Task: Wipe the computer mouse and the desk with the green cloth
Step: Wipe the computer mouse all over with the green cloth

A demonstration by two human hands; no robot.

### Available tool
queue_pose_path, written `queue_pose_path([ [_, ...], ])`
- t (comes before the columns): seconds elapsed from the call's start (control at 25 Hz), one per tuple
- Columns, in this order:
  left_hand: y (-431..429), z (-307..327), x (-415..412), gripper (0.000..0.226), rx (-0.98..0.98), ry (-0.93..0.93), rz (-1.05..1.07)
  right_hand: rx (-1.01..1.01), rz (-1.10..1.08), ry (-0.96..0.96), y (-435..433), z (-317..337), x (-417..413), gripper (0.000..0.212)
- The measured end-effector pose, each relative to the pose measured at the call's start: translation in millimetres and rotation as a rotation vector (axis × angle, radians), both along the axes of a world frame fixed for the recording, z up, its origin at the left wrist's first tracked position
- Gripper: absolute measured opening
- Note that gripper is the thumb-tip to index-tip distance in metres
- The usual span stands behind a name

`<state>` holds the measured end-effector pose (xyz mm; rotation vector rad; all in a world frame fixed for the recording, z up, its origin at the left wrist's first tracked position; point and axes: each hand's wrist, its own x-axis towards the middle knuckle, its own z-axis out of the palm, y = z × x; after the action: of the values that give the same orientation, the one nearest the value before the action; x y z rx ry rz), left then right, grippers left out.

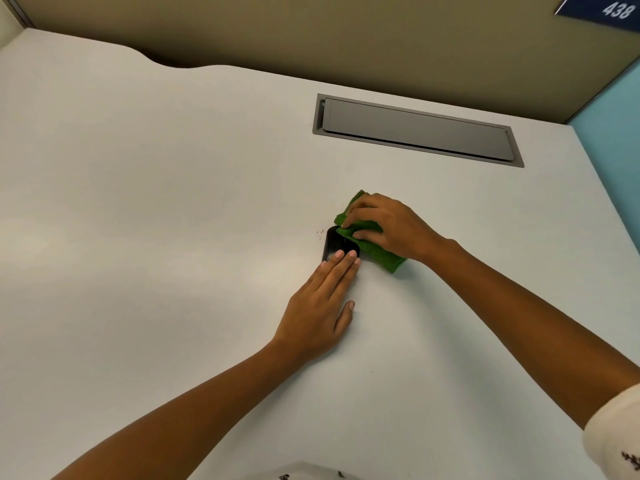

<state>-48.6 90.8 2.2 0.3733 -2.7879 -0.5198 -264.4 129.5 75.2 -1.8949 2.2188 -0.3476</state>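
Observation:
A black computer mouse (335, 243) lies on the white desk (156, 209) near the middle of the head view. My left hand (323, 303) rests flat on the desk, its fingertips on the mouse's near end. My right hand (388, 225) grips a folded green cloth (384, 256) and presses one edge of it against the mouse's far right side. The cloth's other end lies on the desk under my palm. Part of the mouse is hidden by the cloth and my fingers.
A grey cable hatch (415, 129) is set into the desk behind the hands. A tan partition (311, 32) runs along the back, and a light blue panel (613, 133) stands at the right. Small dark specks (319, 234) lie left of the mouse.

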Motion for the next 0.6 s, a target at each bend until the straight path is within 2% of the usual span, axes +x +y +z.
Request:
queue_pose_path([
  [0.16, 0, 1, 0, 0.058, 0.005, -0.001, -0.003, 0.130, 0.232, 0.145, -16, 12, -10, 0.022],
  [0.28, 0, 2, 0, 0.058, 0.021, -0.003, -0.007, 0.172, 0.493, 0.330, -35, 24, -13, 0.019],
  [0.44, 0, 4, 0, 0.058, 0.042, -0.010, -0.012, 0.117, 0.822, 0.556, -57, 33, -11, 0.012],
  [0.6, 1, 5, 0, 0.057, 0.058, -0.006, -0.012, 0.028, 0.951, 0.631, -59, 31, -15, 0.014],
])
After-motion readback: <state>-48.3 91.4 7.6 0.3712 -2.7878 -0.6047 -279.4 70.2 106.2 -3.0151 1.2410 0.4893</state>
